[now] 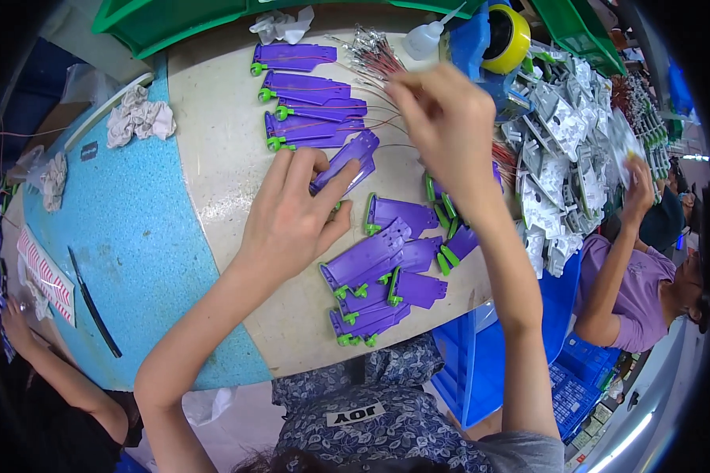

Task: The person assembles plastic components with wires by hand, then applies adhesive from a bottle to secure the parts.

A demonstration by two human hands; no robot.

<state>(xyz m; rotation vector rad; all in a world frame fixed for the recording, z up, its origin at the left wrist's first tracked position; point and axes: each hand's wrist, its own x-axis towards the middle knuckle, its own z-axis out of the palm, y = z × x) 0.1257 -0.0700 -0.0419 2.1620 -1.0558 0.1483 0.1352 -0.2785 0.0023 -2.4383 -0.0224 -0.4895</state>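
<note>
Head camera view: the left hand [288, 213] grasps a purple piece [353, 162] near the middle of the bench [213, 169], its fingers bent around the lower end and lying against the surface. To its right, the right hand [450, 110] is raised over the bench, thumb and index finger drawn close beside thin red wires [383, 98]; I cannot tell whether a wire is caught between them.

Toward the far edge, a column of purple pieces with green ends [308, 88] lies with wires running across them. More purple pieces [364, 256] lie in a loose pile toward the near edge, some overlapping. A bundle of wires [373, 54] sits toward the far edge beside a white bottle [423, 41] with a thin spout, and a yellow tape roll [517, 39] stands right of that. Pale plastic parts [564, 130] are heaped along the right side. On the blue left part of the bench are a crumpled cloth [140, 118] and a slim black tool [95, 307].
</note>
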